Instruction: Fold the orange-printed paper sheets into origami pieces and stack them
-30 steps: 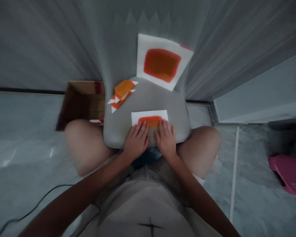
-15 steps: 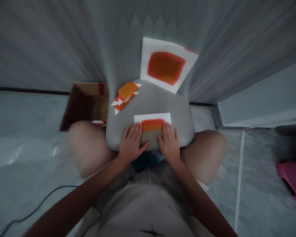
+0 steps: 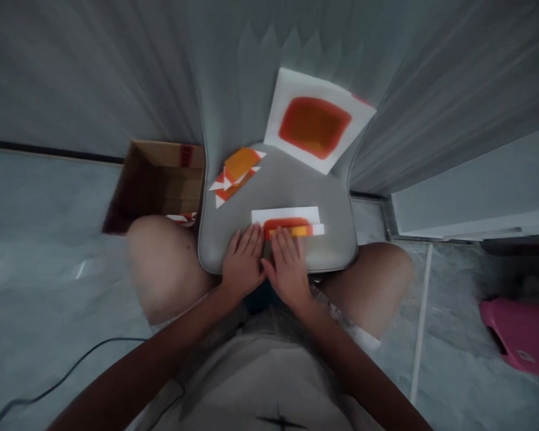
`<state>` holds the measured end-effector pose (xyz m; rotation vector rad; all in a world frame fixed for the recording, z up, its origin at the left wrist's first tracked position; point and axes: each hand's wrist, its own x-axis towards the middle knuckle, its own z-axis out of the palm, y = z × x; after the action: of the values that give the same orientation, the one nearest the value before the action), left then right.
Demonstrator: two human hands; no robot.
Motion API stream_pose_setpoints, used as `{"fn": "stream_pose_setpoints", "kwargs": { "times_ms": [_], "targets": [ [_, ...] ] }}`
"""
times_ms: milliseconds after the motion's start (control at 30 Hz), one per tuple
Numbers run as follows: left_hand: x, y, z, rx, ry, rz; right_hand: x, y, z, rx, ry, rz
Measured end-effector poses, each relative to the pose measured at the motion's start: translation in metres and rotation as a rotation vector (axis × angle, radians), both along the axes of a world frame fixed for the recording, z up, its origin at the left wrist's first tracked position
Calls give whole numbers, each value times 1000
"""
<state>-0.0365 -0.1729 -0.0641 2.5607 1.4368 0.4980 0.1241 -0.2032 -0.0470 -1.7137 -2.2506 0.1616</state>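
A white sheet of paper with an orange-red printed patch [image 3: 291, 215] lies crosswise near the front of the grey chair seat [image 3: 291, 185]. Its near edge is folded up into a narrow strip, yellow-orange with a white end at the right. My left hand [image 3: 243, 268] rests with outstretched fingers on the paper's left end. On the middle of the folded strip lie the fingers of my right hand [image 3: 291, 272], stretched out flat. The two thumbs meet or nearly meet. My fingers cover part of the fold.
Folded orange and white paper pieces [image 3: 241, 166] lie at the seat's left. Square white sheets with an orange-red patch [image 3: 315, 124] lean against the chair back. An open cardboard box [image 3: 155, 157] stands left of the chair. A pink plastic object [image 3: 523, 335] is on the floor at right.
My right hand has slid left along the paper towards my left hand. The near edge now shows a folded strip sticking out at the right. The view has shifted slightly.
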Motion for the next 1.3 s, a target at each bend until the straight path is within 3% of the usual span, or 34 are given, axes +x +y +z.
{"fn": "stream_pose_setpoints", "kwargs": {
  "times_ms": [67, 167, 367, 567, 767, 833, 967, 1100, 1200, 1300],
  "targets": [
    [-1, 0, -1, -5, -9, 4, -5, 5, 0, -63, -6, 81],
    [0, 0, -1, -6, -20, 5, 15, 6, -4, -120, -37, 104],
    [2, 1, 3, 34, -55, 22, 75, -10, -13, -51, -106, -175],
    [2, 4, 2, 45, -15, 14, 67, -9, -29, 12, 3, -332],
    [6, -3, 12, 113, -40, 83, 62, -6, -30, 1, 81, -343],
    [18, -11, 22, 137, -78, 67, 63, -6, -29, 2, 99, -346],
    [63, -21, 35, 21, -74, -231, 67, -7, -28, -14, 123, -323],
    [99, -17, 33, -88, 44, -182, 69, -8, -29, -26, 134, -303],
    [90, -13, 30, -108, 103, -81, 68, -7, -29, -22, 149, -317],
    [55, -15, 28, -86, 158, 0, 66, -6, -28, -5, 153, -340]
  ]
}}
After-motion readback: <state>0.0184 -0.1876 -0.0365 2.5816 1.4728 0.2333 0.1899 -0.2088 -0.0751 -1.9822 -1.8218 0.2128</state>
